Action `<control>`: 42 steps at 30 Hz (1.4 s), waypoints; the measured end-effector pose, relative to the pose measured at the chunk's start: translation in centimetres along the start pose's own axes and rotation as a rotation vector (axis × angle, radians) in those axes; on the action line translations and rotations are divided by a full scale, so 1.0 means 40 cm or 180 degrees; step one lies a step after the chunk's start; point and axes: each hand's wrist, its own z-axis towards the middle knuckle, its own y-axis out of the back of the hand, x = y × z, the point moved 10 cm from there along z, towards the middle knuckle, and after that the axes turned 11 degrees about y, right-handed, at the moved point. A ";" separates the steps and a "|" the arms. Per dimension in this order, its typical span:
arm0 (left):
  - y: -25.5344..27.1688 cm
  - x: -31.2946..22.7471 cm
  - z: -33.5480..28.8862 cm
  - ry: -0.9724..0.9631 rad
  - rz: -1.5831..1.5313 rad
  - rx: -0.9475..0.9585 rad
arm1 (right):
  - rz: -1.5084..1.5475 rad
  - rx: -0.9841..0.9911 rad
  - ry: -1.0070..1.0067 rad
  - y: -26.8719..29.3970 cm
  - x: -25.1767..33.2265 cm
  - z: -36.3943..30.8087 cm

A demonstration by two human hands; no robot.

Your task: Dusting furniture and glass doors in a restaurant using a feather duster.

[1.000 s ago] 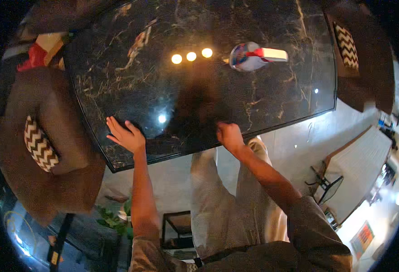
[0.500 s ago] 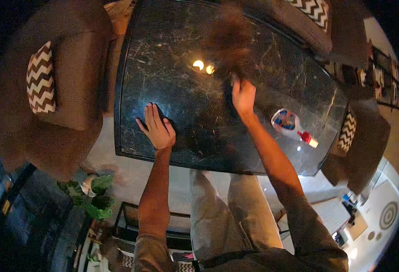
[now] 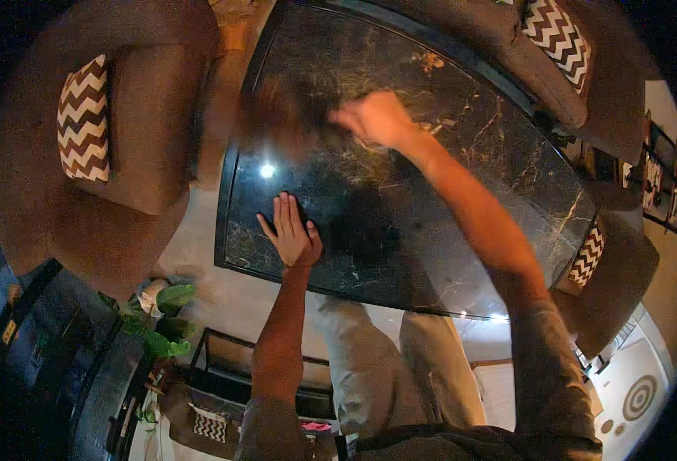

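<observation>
My left hand [image 3: 293, 234] lies flat on the near left part of the dark marble-patterned table [image 3: 338, 184], fingers stretched out and holding nothing. Over the table's far left part, my right hand [image 3: 373, 119] is closed round the handle of a brown duster [image 3: 273, 115]. Motion smears the duster's soft-looking head, which reaches left to the table's edge. Whether it touches the top cannot be made out. My right forearm crosses the table's right half.
A brown armchair [image 3: 150, 131] with a zigzag cushion [image 3: 83, 119] stands left of the table. A brown sofa [image 3: 500, 38] lines the far right side, another brown seat [image 3: 623, 269] the right. A leafy plant [image 3: 171, 300] stands at the lower left.
My right hand has swept the duster leftward across the table. My left hand stays flat on the top. The view has shifted, and the spray bottle on the right is now out of sight.
</observation>
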 end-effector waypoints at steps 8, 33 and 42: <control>-0.043 0.006 -0.004 0.0041 -0.0072 0.0194 | 0.0394 0.0786 -0.0182 -0.089 0.067 0.042; -0.047 0.041 -0.018 -0.0091 0.0299 0.0075 | 0.1026 0.0649 -0.1110 -0.084 0.114 -0.038; -0.032 -0.088 -0.001 -0.0584 0.0583 0.0219 | 0.0947 0.0163 -0.2001 -0.175 0.218 -0.458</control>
